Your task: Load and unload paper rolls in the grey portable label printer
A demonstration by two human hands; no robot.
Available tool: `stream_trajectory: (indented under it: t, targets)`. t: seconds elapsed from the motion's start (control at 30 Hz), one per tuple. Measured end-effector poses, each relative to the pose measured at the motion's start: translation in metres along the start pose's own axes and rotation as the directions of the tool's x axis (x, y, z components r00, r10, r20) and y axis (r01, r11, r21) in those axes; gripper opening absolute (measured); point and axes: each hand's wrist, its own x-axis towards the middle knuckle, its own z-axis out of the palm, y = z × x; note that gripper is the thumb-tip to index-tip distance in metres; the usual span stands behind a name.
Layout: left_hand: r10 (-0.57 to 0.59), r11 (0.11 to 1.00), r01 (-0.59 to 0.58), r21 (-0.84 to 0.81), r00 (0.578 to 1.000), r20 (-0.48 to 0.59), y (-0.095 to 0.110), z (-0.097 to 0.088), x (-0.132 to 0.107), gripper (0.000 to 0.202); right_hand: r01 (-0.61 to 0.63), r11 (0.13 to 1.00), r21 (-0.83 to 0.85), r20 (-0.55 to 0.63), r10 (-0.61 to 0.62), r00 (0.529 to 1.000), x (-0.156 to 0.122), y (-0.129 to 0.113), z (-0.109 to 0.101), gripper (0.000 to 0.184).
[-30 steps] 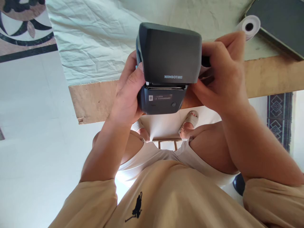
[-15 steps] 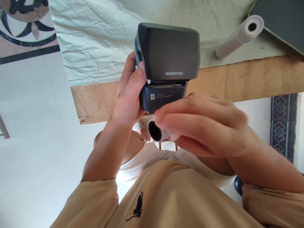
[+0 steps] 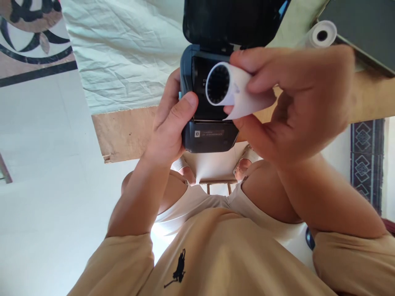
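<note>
My left hand [image 3: 171, 119] grips the left side of a dark label printer [image 3: 212, 142], thumb on its front rim. The printer's black lid [image 3: 228, 20] is swung up and back, so the dark inner compartment shows. My right hand [image 3: 302, 98] pinches a white paper roll [image 3: 247, 92] between thumb and fingers. The roll hangs over the right part of the compartment, tilted, its toothed black core facing left. A loose paper end curls at its lower edge. Whether the roll touches the printer, I cannot tell.
A second white roll [image 3: 322, 35] is on the pale green cloth [image 3: 123, 53] at the right, beside a dark flat object [image 3: 364, 33]. The table's bare wooden edge [image 3: 126, 133] runs along the near side, above my legs.
The printer's lid has gone from nearly closed to fully raised. My right hand has moved the paper roll up from below the printer to over its compartment. My left hand keeps its hold.
</note>
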Motion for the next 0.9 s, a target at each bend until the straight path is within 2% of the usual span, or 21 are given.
stream_trajectory:
  t: [0.07,0.13,0.2,0.3,0.37,0.43,0.57,0.63,0.7,0.8,0.83,0.87,0.9]
  targets:
    - [-0.005,1.000,0.005,0.001,1.000,-0.005,0.002,0.004,-0.002,0.035,0.186,0.979,-0.081,-0.091,-0.193,0.977,0.001,-0.001,0.003,0.026]
    - [0.008,1.000,-0.008,0.016,0.999,0.031,0.004,0.004,-0.003,0.037,0.279,0.941,-0.192,-0.123,-0.305,0.944,0.002,-0.003,0.007,0.025]
    - [-0.005,0.999,0.003,0.038,0.999,0.042,0.005,0.002,-0.002,0.035,0.238,0.938,-0.253,-0.112,-0.273,0.956,0.004,-0.003,0.010,0.023]
    - [-0.056,0.996,0.055,0.073,0.998,0.001,0.005,0.001,-0.003,0.036,0.193,0.955,-0.226,-0.084,-0.216,0.973,0.006,-0.002,0.012,0.017]
    - [-0.070,0.995,0.072,0.074,0.997,-0.030,0.005,0.000,-0.004,0.040,0.237,0.948,-0.214,-0.126,-0.267,0.955,0.006,0.000,0.012,0.014]
    - [-0.054,0.997,0.055,0.061,0.998,-0.015,0.005,0.000,-0.004,0.044,0.303,0.926,-0.223,-0.153,-0.341,0.928,0.005,0.003,0.013,0.011]
    - [-0.093,0.988,0.102,0.117,0.992,-0.081,0.005,0.003,-0.001,0.056,0.369,0.905,-0.211,-0.127,-0.400,0.908,0.001,0.008,0.017,0.013]
    - [-0.096,0.983,0.113,0.141,0.988,-0.125,0.006,0.008,0.001,0.062,0.374,0.906,-0.196,-0.093,-0.397,0.913,-0.001,0.010,0.018,0.012]
    - [-0.079,0.984,0.099,0.146,0.988,-0.135,0.006,0.013,0.002,0.065,0.380,0.913,-0.151,-0.060,-0.392,0.918,-0.002,0.011,0.016,0.019]
    - [-0.052,0.986,0.073,0.149,0.989,-0.142,0.006,0.017,0.000,0.067,0.358,0.926,-0.120,-0.153,-0.374,0.915,-0.001,0.011,0.011,0.025]
    - [-0.045,0.987,0.067,0.148,0.988,-0.147,0.005,0.017,-0.001,0.068,0.318,0.938,-0.138,-0.223,-0.343,0.913,-0.001,0.011,0.008,0.023]
    - [-0.040,0.987,0.062,0.146,0.988,-0.150,0.004,0.014,-0.002,0.069,0.236,0.965,-0.116,-0.267,-0.259,0.928,-0.001,0.012,0.005,0.022]
    - [-0.037,0.988,0.059,0.142,0.988,-0.147,0.003,0.010,-0.003,0.071,0.119,0.992,-0.049,-0.257,-0.128,0.958,-0.001,0.013,0.003,0.025]
